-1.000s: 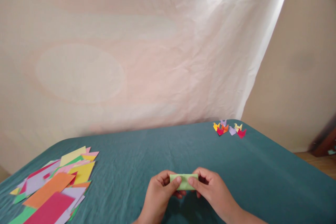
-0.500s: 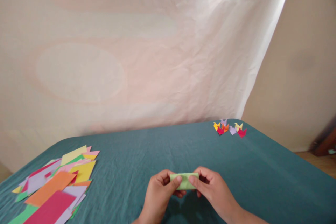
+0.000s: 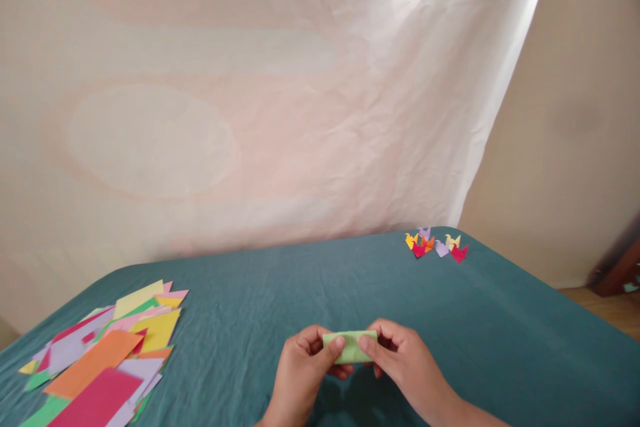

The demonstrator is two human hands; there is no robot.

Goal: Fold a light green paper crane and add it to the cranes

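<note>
A light green piece of folded paper (image 3: 351, 351), a small flat rectangle, is held level above the near part of the table. My left hand (image 3: 304, 368) pinches its left end, thumb on the front face and fingers behind. On the other end, my right hand (image 3: 407, 365) has the same pinch, its thumb pressed on the front. The two thumb tips lie a short way apart on the paper. Most of my fingers behind the paper are hidden.
A loose pile of coloured paper sheets (image 3: 95, 363) lies at the left of the green-covered table (image 3: 260, 307). Several small folded paper birds (image 3: 419, 249) stand at the far right corner. A pale sheet (image 3: 300, 113) hangs behind the table.
Hardly anything differs. The whole view has shifted very slightly; both hands keep the same pinch on the folded paper.
</note>
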